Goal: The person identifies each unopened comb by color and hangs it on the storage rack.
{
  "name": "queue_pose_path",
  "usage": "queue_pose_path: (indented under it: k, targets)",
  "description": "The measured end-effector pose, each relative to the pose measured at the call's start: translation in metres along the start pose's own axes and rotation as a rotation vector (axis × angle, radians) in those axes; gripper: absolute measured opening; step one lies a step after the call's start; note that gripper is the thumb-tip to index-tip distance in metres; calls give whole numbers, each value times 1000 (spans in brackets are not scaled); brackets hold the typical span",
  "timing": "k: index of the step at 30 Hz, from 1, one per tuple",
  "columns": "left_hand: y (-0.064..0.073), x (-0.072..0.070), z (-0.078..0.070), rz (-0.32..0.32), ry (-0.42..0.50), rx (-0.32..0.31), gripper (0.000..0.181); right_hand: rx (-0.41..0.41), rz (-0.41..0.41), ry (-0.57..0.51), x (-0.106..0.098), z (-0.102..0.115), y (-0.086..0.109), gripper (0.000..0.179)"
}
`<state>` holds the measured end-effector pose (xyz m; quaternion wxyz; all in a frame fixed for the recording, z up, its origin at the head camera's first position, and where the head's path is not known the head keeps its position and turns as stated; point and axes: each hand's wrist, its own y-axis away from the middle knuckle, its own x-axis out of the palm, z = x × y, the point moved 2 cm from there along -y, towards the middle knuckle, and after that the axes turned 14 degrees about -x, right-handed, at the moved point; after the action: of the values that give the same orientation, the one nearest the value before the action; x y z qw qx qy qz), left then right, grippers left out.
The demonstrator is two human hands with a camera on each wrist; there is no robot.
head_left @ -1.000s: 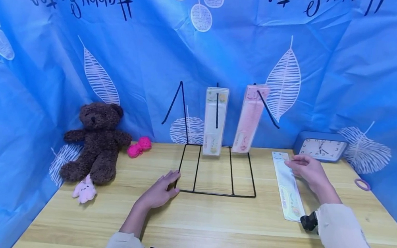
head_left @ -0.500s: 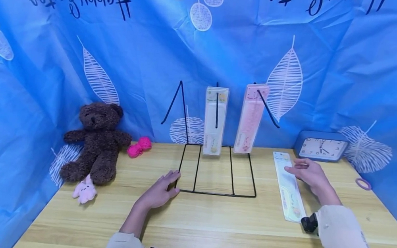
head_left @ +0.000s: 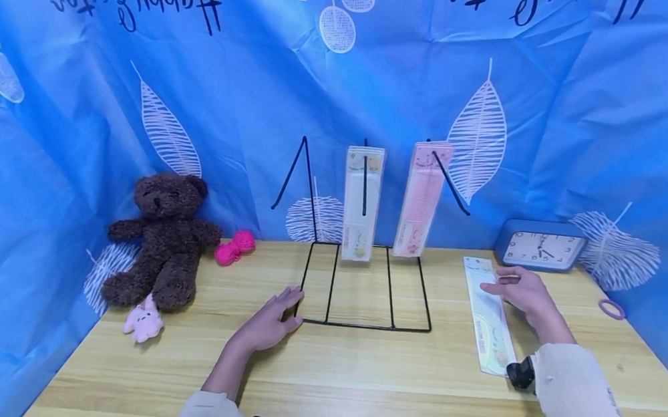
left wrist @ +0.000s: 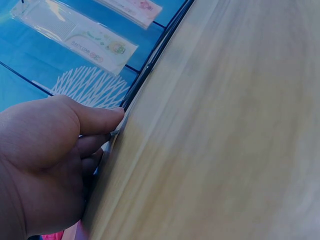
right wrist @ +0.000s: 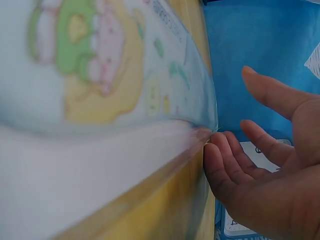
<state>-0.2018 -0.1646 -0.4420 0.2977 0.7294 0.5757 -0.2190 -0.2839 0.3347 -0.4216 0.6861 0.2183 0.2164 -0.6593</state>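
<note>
In the head view a packaged white comb (head_left: 485, 317) lies on the table at the right. My right hand (head_left: 521, 295) is at its right edge, and its thumb reaches over the pack from above. The right wrist view shows thumb and forefinger spread apart while the other fingertips touch the pack's edge. A black wire display rack (head_left: 359, 326) stands in the middle. My left hand (head_left: 267, 321) holds its front left corner between thumb and fingers. White packaged combs (head_left: 359, 238) hang on the rack's middle hook, pink packaged combs (head_left: 422, 203) on the right one. Nothing hangs on the left hook (head_left: 291, 172).
At the left a brown teddy bear (head_left: 163, 236) leans on the blue cloth, with a small pink plush (head_left: 144, 320) at its feet and a pink bow-shaped thing (head_left: 235, 247) beside it. A blue clock (head_left: 540, 247) stands behind my right hand. A purple ring (head_left: 611, 309) lies far right.
The packaged comb on the table has slid slightly to the right along with my right hand. My left hand has stayed at the rack's corner.
</note>
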Motion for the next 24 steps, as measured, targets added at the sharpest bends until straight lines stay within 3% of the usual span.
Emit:
queue_pose_path:
  k: [3,11,24]
  targets:
    - [0,0,-1,-2,-5,1,53,5,26,31,1,0,0,91]
    - [-1,0,-1,-6,-7,5,52,-49,162,281,12,17,-5,97]
    - [-1,0,0,-9,-10,4,53,-3,218,300,24,33,-2,92]
